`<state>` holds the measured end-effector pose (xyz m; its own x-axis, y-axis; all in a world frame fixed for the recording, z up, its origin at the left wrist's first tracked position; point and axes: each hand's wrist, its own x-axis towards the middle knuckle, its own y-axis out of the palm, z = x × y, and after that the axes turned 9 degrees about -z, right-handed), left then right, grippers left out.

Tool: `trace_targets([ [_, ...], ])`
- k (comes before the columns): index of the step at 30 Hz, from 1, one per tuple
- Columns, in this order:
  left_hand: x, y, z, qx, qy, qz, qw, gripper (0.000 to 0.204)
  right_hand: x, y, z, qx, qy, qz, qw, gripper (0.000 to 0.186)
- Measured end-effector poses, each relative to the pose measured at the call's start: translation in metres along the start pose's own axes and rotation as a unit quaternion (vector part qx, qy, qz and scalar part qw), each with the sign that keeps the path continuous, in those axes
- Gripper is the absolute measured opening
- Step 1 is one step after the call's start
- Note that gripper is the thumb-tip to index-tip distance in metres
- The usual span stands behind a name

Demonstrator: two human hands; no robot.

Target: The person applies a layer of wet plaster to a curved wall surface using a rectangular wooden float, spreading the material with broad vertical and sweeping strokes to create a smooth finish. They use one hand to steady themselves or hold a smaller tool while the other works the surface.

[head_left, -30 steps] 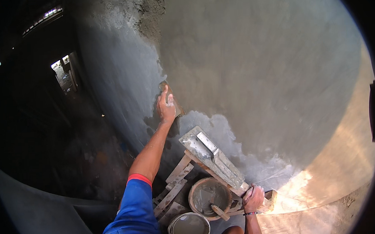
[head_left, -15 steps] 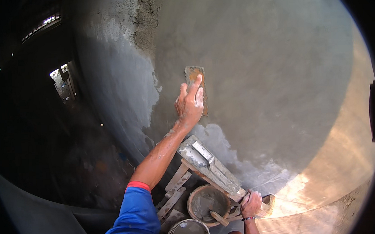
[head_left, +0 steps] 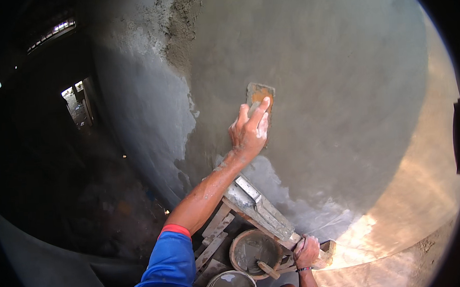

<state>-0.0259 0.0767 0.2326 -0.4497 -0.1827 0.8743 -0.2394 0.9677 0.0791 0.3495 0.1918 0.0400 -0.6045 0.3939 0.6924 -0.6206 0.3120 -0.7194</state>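
Note:
My left hand (head_left: 250, 131) is closed on a plastering trowel (head_left: 262, 91), with the index finger stretched along its rusty orange back. The trowel's rectangular blade lies against the wet grey plaster (head_left: 336, 108) of the wall. Low down, my right hand (head_left: 306, 251) grips the end of a wooden plank, its fingers curled over the edge. On that plank lies a long grey float (head_left: 263, 203) with a raised handle, partly hidden by my left forearm.
Below the plank sit a round basin (head_left: 252, 250) of grey mix with a wooden-handled tool in it and a bucket (head_left: 231, 286) of greyish liquid. Wooden slats (head_left: 213, 236) stand beside them. Rough mortar (head_left: 181, 30) shows at the upper left of the wall. Sunlight falls at the lower right.
My left hand and the trowel have moved a little to the right across the plaster. My right hand has stayed nearly in place on the plank.

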Motion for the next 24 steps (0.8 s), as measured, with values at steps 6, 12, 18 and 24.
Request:
trace_targets([
  [6,0.158,-0.005,-0.005,0.026,0.078,-0.054,0.995,0.037,-0.003,0.008,-0.003,0.010,-0.002,-0.025,1.000,0.020],
  [12,0.279,-0.003,0.015,0.064,0.058,-0.112,0.990,0.032,-0.005,0.007,-0.002,-0.001,-0.005,-0.016,1.000,0.023],
  [18,0.129,-0.004,0.032,0.094,-0.123,-0.025,0.988,0.038,0.003,-0.003,0.005,0.033,0.028,-0.018,0.999,0.019],
  [24,0.173,0.002,-0.044,0.070,0.142,-0.019,0.987,0.037,-0.004,0.002,-0.007,0.014,0.010,-0.022,1.000,0.019],
])
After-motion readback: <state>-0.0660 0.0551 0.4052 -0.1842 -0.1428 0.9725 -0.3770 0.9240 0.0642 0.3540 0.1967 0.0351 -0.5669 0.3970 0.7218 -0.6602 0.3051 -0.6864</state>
